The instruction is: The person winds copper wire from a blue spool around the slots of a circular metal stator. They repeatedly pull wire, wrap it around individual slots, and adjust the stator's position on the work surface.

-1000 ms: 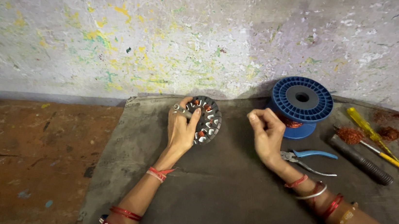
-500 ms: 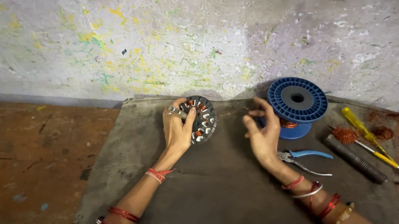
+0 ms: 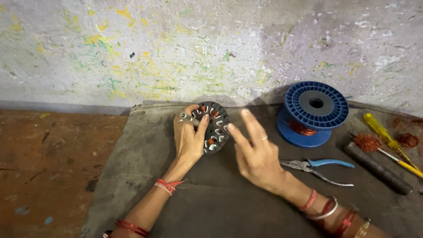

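Head camera looks down on someone seated at a dark grey cloth mat (image 3: 205, 218) spread over a reddish-brown floor (image 3: 28, 152), against a paint-flecked wall (image 3: 203, 32). Their left hand (image 3: 188, 136) grips a round motor stator (image 3: 213, 126), a dark ring with slotted metal teeth and copper windings showing between them; the thumb sits across its face and the fingers curl behind the rim, holding it tilted up near the far edge of the mat, close to the wall. The right hand (image 3: 256, 153) hovers just beside the stator, holding nothing, its fingers spread wide and pointing toward the ring, a thin band on one finger. I cannot tell whether its fingertips touch the stator. Both wrists carry red thread and bangles.

To the right stands a blue plastic spool (image 3: 311, 112) with copper wire wound on its core. Near the right wrist lie pliers (image 3: 319, 168) with blue handles. Further right lie a dark metal rod (image 3: 379, 167), a yellow-handled screwdriver (image 3: 386, 138), and small tangles of copper wire scrap (image 3: 368, 142).
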